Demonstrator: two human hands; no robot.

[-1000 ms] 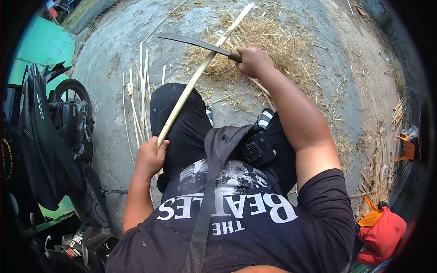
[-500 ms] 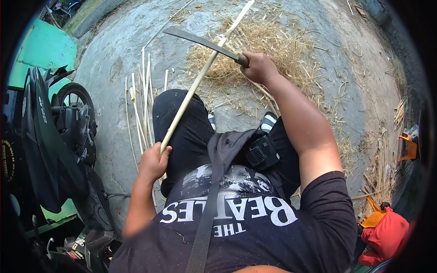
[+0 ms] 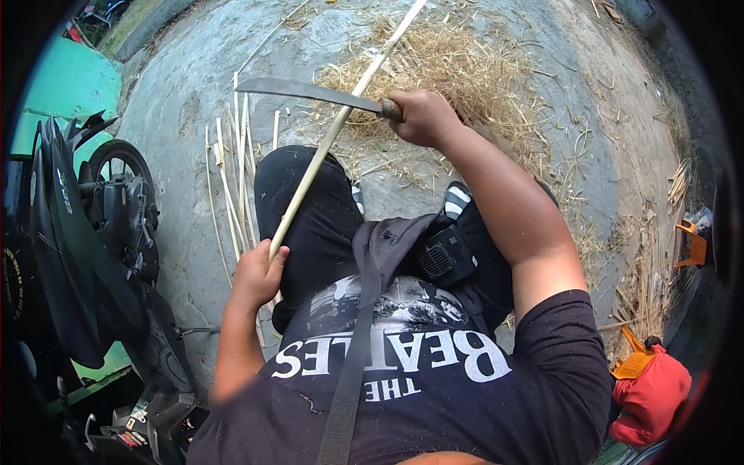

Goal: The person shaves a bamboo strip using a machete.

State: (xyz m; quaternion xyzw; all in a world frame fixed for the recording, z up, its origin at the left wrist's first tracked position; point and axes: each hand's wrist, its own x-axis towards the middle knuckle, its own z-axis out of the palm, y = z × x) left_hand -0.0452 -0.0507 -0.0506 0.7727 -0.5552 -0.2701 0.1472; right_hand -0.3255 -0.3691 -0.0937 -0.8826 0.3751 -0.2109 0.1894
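A long pale bamboo strip (image 3: 314,167) slants from my lap up to the far edge of the head view. Its near end is gripped in my left hand (image 3: 260,273), thumb laid along it, beside my left thigh. My right hand (image 3: 422,116) is wrapped round the wooden handle of a curved knife (image 3: 306,90). The blade points left and lies across the strip, a little beyond my left knee. Its contact with the strip is too fine to make out. Past the knee, several pale strips (image 3: 242,186) lie on the ground.
A heap of curly shavings (image 3: 465,66) covers the concrete ahead. A black motorcycle (image 3: 93,232) stands close on my left. Red cloth (image 3: 655,395) and an orange plastic piece (image 3: 688,244) are at the right. A black strap (image 3: 349,372) with a small device (image 3: 448,256) crosses my body.
My right hand and the knife have come nearer to me and slightly left along the strip. The blade now lies flatter across it. My left hand keeps its grip, almost unmoved.
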